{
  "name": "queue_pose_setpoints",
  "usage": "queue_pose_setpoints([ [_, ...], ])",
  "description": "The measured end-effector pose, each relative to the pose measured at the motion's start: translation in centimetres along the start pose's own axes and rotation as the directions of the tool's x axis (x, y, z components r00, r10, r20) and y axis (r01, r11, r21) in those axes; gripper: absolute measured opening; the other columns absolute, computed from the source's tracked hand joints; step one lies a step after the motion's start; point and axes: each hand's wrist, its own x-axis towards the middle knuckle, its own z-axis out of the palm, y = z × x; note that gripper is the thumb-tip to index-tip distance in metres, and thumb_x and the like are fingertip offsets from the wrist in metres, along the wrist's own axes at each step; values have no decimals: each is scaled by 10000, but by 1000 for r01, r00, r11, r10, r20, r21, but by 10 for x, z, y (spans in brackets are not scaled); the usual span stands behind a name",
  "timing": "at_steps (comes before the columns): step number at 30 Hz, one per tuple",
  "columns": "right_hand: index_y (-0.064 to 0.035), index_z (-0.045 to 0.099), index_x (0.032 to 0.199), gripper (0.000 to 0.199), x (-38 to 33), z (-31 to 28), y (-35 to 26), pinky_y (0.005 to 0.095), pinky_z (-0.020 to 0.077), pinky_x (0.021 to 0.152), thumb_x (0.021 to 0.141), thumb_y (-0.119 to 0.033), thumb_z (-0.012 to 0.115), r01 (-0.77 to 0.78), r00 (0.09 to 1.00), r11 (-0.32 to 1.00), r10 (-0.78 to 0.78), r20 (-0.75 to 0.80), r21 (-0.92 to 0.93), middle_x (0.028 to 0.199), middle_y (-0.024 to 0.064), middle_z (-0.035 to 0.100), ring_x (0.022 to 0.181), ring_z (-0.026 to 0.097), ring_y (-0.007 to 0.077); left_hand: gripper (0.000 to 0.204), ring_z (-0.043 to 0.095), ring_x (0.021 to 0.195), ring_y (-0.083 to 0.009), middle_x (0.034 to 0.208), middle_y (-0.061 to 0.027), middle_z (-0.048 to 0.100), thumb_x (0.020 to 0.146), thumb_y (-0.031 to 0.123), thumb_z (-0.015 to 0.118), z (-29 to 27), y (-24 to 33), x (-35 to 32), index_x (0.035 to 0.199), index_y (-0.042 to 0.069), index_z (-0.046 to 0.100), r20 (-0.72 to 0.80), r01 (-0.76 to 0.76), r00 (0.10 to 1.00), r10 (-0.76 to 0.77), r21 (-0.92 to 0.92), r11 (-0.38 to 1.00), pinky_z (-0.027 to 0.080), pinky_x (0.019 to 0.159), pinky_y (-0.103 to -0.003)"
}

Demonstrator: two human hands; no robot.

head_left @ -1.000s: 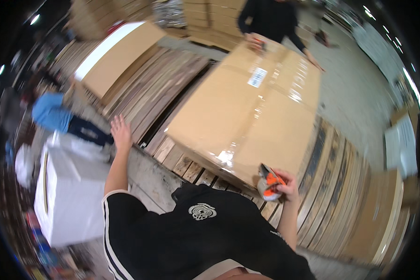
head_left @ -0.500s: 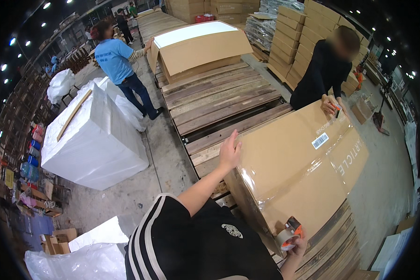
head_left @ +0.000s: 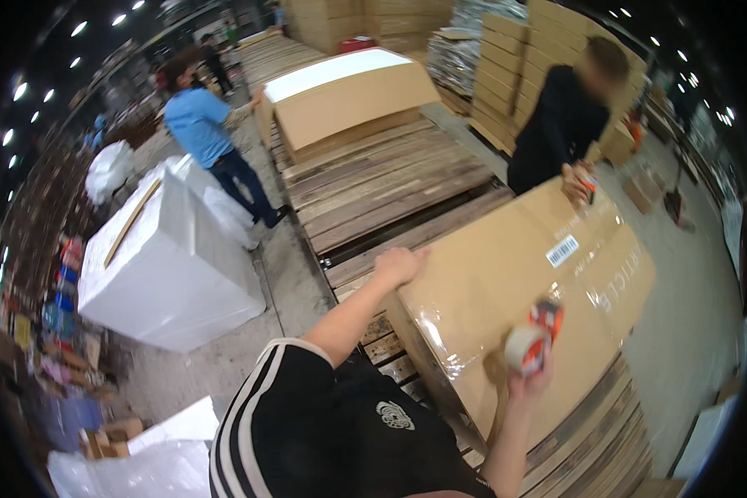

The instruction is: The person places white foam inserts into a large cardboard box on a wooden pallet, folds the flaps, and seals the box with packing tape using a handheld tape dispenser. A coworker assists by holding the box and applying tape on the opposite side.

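A large closed cardboard box (head_left: 490,257) lies before me on a slatted wooden conveyor, strips of clear tape shining on its top. My left hand (head_left: 401,266) rests on the box's left edge near its far corner, fingers stretched over the top and holding nothing. Above the near part of the box, my right hand (head_left: 533,378) grips an orange tape dispenser (head_left: 543,332) with a wide roll of tape facing left. Across the box, a co-worker in dark clothing (head_left: 560,124) holds another orange dispenser (head_left: 588,189) at its far right corner.
Further along the wooden conveyor (head_left: 382,178) sits an open carton (head_left: 349,104) with something white inside; a person in a blue shirt (head_left: 199,124) touches it. A white wrapped stack (head_left: 166,266) stands on the floor at left. Stacked cartons (head_left: 498,79) rise behind the co-worker.
My right hand has lifted the tape dispenser from the box's near edge up and over its top. My left hand has slid slightly nearer along the left edge.
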Motion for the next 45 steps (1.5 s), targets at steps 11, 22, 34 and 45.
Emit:
queue_pose_setpoints([
  [11,-51,607,1519,571,149,16,37,370,658,884,969,30,736,-110,993,982,116,32,-155,1277,77,745,965,733,159,773,764,1246,-445,1281,-263,809,1099,739,521,18,-3,21,1363,78,821,-102,-67,993,55,-115,991,586,1064,-528],
  [22,-52,522,1637,707,145,36,33,330,642,881,972,40,742,-188,967,952,222,124,-241,1392,102,710,933,732,144,762,757,1194,-487,1207,-332,788,1167,657,463,24,-6,20,1299,-17,793,-135,-83,990,50,-252,964,561,1022,-518],
  [34,-81,378,1742,846,142,40,30,300,599,900,1004,-32,789,-176,981,924,195,22,-338,1451,109,668,1073,692,139,726,707,1381,-406,1486,-288,725,1178,543,567,39,-26,31,1634,-22,570,-271,-178,958,96,-298,938,520,1179,-457],
  [45,-59,474,1691,795,147,29,38,318,601,1015,981,-26,831,-200,966,891,249,70,-407,1481,100,645,1189,681,147,711,793,1107,-431,1137,-299,808,1164,618,532,31,-12,24,1309,-32,779,-188,-104,979,74,-154,983,573,998,-506],
])
